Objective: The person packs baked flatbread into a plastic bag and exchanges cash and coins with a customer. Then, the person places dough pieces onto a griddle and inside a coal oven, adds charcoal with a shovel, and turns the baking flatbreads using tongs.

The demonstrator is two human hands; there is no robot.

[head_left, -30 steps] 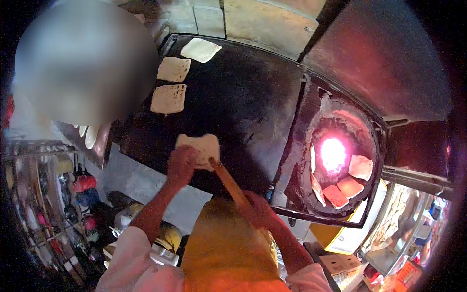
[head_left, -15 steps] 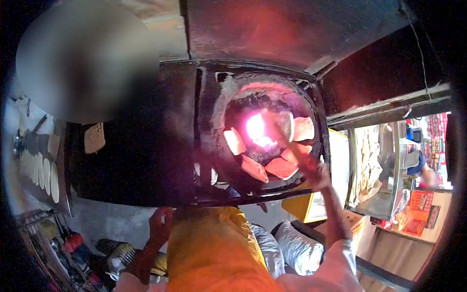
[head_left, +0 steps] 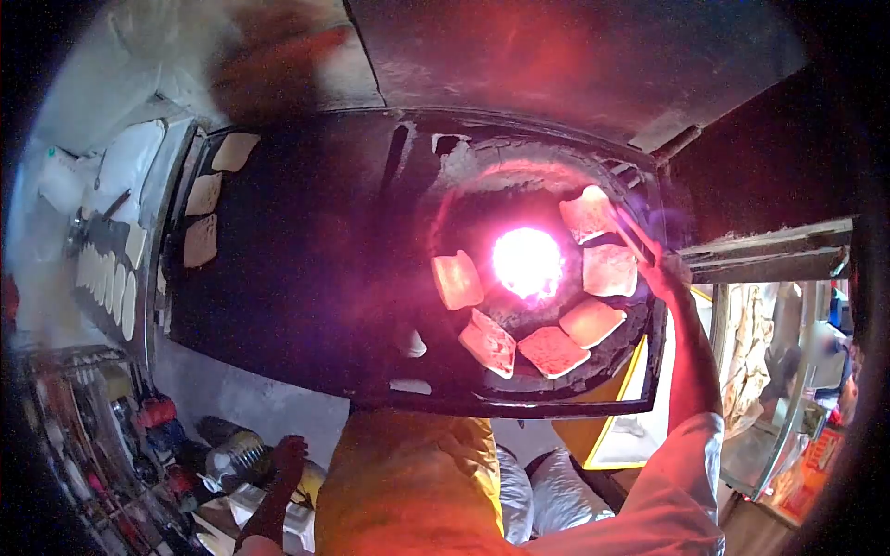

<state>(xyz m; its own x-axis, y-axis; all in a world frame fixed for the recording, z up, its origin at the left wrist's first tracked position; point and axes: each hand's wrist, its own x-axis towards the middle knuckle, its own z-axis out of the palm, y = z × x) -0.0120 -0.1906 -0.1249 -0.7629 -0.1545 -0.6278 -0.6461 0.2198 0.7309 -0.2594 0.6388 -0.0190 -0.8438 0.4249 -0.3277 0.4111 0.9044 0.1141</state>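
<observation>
My right hand (head_left: 666, 271) is closed on the handle of a long thin tool (head_left: 634, 232), perhaps tongs, at the right rim of a round oven (head_left: 542, 171). The tool's far end touches or nearly touches a flatbread (head_left: 587, 213). More flatbreads line the oven wall below it: one at the right (head_left: 609, 271), several along the near side, and one at the left (head_left: 457, 281). A bright fire (head_left: 527, 262) burns in the middle. Low beside my yellow apron (head_left: 408, 482), my left hand (head_left: 290, 451) hangs with loosely bent fingers, holding nothing visible.
A dark worktop (head_left: 287, 250) adjoins the oven, with several flatbreads (head_left: 204, 195) at its left end. Farther left lie pale dough pieces (head_left: 111, 283). Utensils (head_left: 120, 435) crowd the lower left. Silvery sacks (head_left: 565, 491) sit below the oven; a glass case (head_left: 774, 389) stands right.
My right hand has drawn the tool from over the fire to the right rim. A flatbread now shows at the upper right wall. The fire looks brighter, and the view has shifted left.
</observation>
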